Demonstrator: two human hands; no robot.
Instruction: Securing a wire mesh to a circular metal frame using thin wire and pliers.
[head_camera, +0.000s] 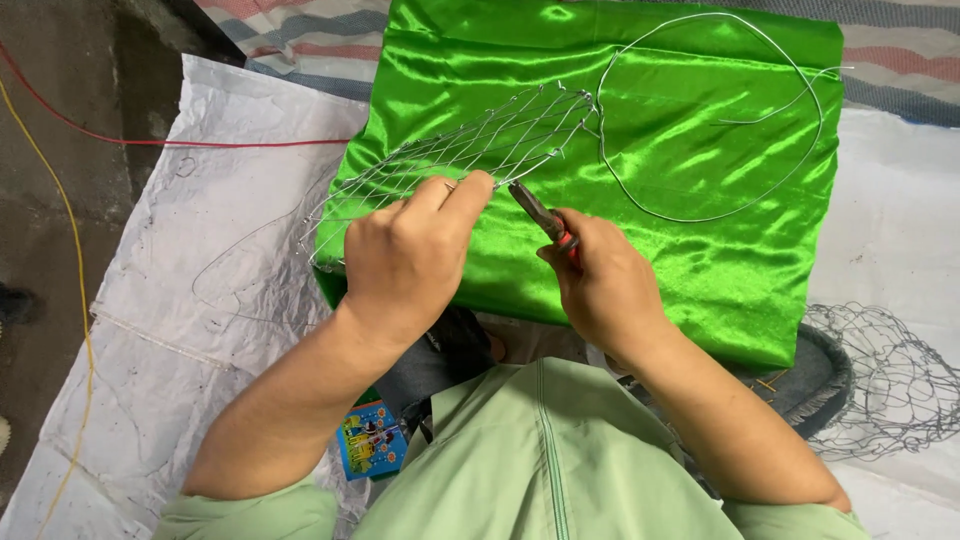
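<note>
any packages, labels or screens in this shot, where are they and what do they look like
Small printed packet: on the white sheet by the person's lap, under the left forearm; flat, roughly rectangular, blue with small multicoloured pictures, partly hidden by green cloth.
No screens, signs or other labels show.

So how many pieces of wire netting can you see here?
2: one mesh panel on the green cloth under the left hand; another mesh piece at the right edge, partly hidden.
</note>
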